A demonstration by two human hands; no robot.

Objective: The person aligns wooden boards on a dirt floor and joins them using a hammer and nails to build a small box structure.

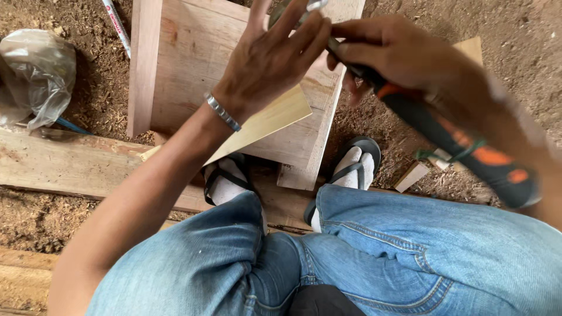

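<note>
We see a crumpled plastic bag [36, 73] lying on the sawdust-covered ground [515, 64]; its contents are hidden. Our left hand [272, 58] is spread, fingers touching the metal head of a hammer [451, 137]. Our right hand [389, 50] grips the hammer's shaft just above its black-and-orange handle. Below them a wooden box frame [193, 70] rests on a plank [70, 164], a thin wood strip [269, 123] across it.

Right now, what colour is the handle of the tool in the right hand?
Black with orange patches, seen best in the head view: the handle in the right hand.
</note>
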